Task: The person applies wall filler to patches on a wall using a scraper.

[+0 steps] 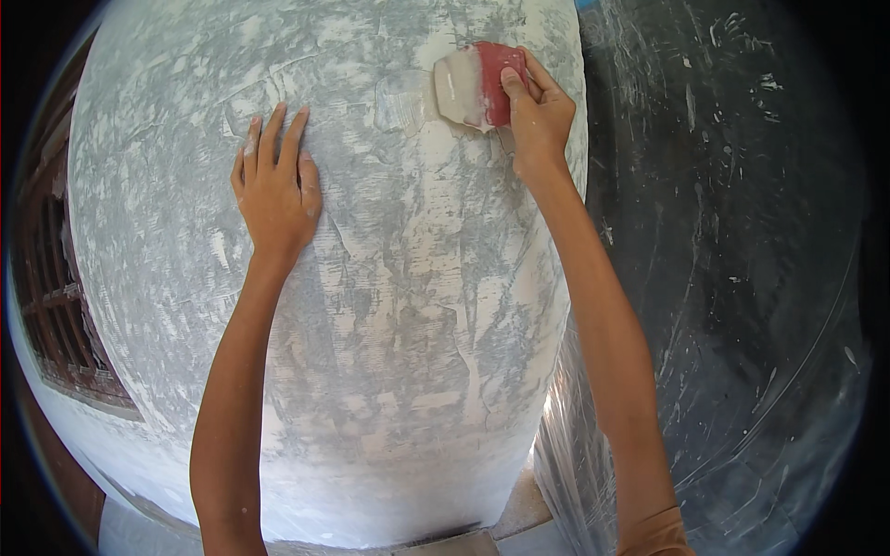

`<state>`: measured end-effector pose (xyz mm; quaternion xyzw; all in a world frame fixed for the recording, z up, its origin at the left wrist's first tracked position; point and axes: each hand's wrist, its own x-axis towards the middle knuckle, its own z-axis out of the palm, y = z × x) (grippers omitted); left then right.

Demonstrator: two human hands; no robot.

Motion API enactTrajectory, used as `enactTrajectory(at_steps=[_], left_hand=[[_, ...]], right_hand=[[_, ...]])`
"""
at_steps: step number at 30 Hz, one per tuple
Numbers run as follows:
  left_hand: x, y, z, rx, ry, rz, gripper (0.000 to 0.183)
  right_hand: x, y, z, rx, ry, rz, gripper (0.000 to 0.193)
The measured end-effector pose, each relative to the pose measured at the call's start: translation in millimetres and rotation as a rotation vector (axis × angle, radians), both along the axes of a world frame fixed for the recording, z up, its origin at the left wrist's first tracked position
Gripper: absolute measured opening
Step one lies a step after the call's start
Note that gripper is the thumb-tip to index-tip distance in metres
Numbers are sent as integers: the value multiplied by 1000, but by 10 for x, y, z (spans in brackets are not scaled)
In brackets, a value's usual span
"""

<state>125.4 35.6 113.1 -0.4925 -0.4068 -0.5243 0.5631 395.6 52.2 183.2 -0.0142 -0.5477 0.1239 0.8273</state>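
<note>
Wall (389,250) cropped above, sleeve (654,534) cut off below, far face of scraper (477,86) hidden

The upright wall (371,352) is grey, streaked with patchy white plaster (431,208). The left hand (278,199) rests spread on it, and a red-and-beige scraper (479,85) is at its upper right.

A brown sleeve (654,535) was worn on the right arm (607,343), and the bare left hand (278,199) was speckled with white.

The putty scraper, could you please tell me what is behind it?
Behind the putty scraper is a patchy grey and white wall, visible around it; the part covered by the scraper and right hand cannot be seen.
</note>
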Motion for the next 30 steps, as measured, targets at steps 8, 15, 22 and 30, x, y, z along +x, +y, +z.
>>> enactTrajectory(at_steps=[8, 15, 22, 30], left_hand=[[38, 12, -9, 5, -16, 2, 48], [25, -15, -1, 2, -6, -16, 47], [19, 13, -15, 11, -7, -12, 47], [-16, 8, -6, 10, 10, -25, 47]], right_hand=[[317, 25, 126, -89, 180, -93, 41], [-374, -56, 117, -66, -23, -39, 41], [-42, -72, 151, -66, 131, 11, 38], [-408, -62, 168, -54, -106, -156, 39]])
